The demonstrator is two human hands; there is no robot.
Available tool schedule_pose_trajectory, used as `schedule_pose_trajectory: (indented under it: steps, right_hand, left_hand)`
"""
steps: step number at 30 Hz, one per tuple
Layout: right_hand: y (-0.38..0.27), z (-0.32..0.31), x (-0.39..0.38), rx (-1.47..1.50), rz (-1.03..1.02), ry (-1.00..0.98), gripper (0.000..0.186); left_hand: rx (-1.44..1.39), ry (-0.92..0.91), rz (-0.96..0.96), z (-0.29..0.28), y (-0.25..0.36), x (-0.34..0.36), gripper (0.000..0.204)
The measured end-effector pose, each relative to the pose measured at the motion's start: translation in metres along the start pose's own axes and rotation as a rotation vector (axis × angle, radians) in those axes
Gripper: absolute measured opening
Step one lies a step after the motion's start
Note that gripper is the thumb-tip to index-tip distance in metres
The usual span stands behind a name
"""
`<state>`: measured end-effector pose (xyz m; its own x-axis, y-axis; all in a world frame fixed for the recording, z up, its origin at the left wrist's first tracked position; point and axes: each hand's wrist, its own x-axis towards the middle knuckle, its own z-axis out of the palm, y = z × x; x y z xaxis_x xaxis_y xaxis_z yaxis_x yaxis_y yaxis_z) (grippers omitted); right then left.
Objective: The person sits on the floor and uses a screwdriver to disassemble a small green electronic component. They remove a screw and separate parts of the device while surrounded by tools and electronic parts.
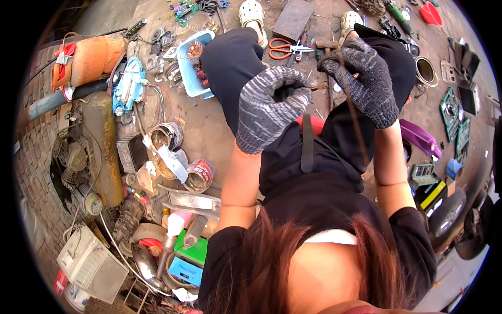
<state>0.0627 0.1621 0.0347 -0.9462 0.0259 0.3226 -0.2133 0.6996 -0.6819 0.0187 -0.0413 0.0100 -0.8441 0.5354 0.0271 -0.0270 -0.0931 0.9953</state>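
Note:
Both hands wear grey knitted gloves and are raised over my lap, a short gap between them. My left hand (273, 107) is closed, thumb and fingertips curled together in a ring. Some thin, small bit shows at its tips, too fine to name. My right hand (363, 81) is closed too, its fingers bent into a pinch toward the left one; what it grips is hidden. Beyond the gap lie orange-handled scissors (281, 51) with their blades pointing right, and a hammer (328, 45) with a wooden handle. A dark flat metal block (293, 20) rests farther off.
A light-blue basket (186, 65) with copper coils stands left of my knee. Open cans (200, 175), an orange gas cylinder (97, 58) and scrap parts crowd the left. Rightward lie green circuit boards (449, 107), a purple plastic housing (420, 137), a metal ring (426, 71) and a red bowl (431, 14).

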Motion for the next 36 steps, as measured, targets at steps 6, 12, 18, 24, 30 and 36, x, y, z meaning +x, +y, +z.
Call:
schedule_pose_trajectory:
  steps: [6,12,18,24,30,36]
  right_hand:
    - [-0.016,0.014,-0.022,0.142,0.005,-0.190,0.020]
    - [-0.008,-0.002,0.001,0.115,0.028,0.003,0.018]
    - [0.006,0.022,-0.011,0.145,0.033,-0.234,0.018]
    - [-0.013,-0.006,-0.010,0.063,-0.081,-0.111,0.021]
    - [0.029,0.012,0.003,0.096,0.042,-0.051,0.019]
    - [-0.007,0.025,-0.021,0.173,0.007,-0.315,0.016]
  left_hand:
    - [0.146,0.183,0.033,0.001,-0.002,0.004,0.021]
    - [0.181,0.048,0.054,0.002,-0.003,-0.001,0.022]
    - [-0.376,0.158,-0.223,-0.005,0.003,0.003,0.023]
    - [0.429,0.215,0.130,0.000,-0.006,0.005,0.018]
    - [-0.150,0.081,-0.110,0.007,0.005,0.005,0.016]
    - [0.252,0.231,0.085,-0.007,-0.009,0.002,0.016]
